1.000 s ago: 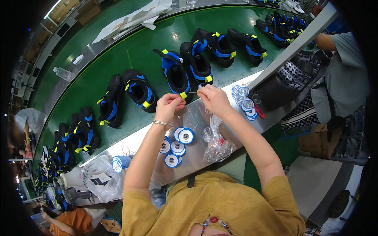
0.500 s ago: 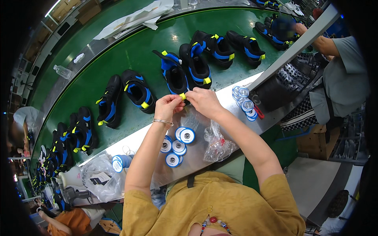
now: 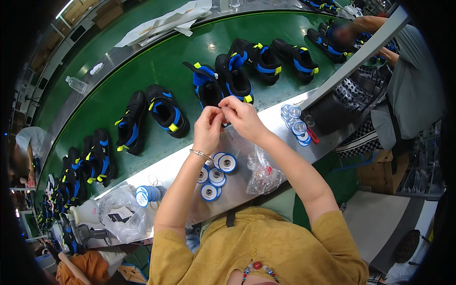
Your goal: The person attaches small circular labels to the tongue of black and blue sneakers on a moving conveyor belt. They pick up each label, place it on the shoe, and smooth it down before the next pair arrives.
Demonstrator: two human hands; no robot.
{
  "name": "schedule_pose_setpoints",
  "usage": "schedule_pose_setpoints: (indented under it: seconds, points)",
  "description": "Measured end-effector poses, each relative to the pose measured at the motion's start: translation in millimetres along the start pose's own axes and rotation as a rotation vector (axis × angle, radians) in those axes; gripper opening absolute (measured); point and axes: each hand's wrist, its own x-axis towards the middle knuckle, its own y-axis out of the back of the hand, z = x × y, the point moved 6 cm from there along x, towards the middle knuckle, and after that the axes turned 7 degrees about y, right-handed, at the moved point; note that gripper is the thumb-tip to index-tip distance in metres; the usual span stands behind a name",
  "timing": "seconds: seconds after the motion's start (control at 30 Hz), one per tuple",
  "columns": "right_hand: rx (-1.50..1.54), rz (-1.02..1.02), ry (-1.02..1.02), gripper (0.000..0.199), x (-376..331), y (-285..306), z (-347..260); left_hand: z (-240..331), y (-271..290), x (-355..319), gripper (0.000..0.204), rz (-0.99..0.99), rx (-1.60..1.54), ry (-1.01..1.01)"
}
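Note:
My left hand (image 3: 207, 130) and my right hand (image 3: 241, 119) meet at the heel of a black and blue shoe (image 3: 209, 90) with its tongue pulled up. The fingers of both hands are pinched together, almost touching. Whatever sits between them is too small or hidden to make out, and the shoe's heel tab is covered by my hands. Right beside stands a matching shoe (image 3: 236, 80) with a yellow heel tab. Below my hands, several round blue-and-white discs (image 3: 217, 177) lie by my left forearm, and a clear plastic bag with small red bits (image 3: 266, 176) lies by my right.
More such shoes stand along the green conveyor belt (image 3: 156, 61), including a pair (image 3: 165, 114) to the left. Other discs (image 3: 298, 126) lie at right, near a grey post (image 3: 361, 57). Plastic wrapping (image 3: 126, 213) covers the bench's left end. A co-worker (image 3: 413, 80) stands at right.
The yellow tab that showed between my fingers is now hidden. My fingertips have drawn together, my right hand shifting a little left and up. The co-worker at right has leaned over and raised an arm.

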Motion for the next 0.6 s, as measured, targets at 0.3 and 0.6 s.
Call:
schedule_pose_setpoints:
  seconds: [0.3,0.6]
  points:
    - [0.426,0.096,-0.374,0.015,-7,8,33,-4,14,4,0.01,0.078,0.021,0.067]
    - [0.477,0.076,-0.239,0.011,3,-18,34,-2,26,1,0.007,0.162,0.09,0.082]
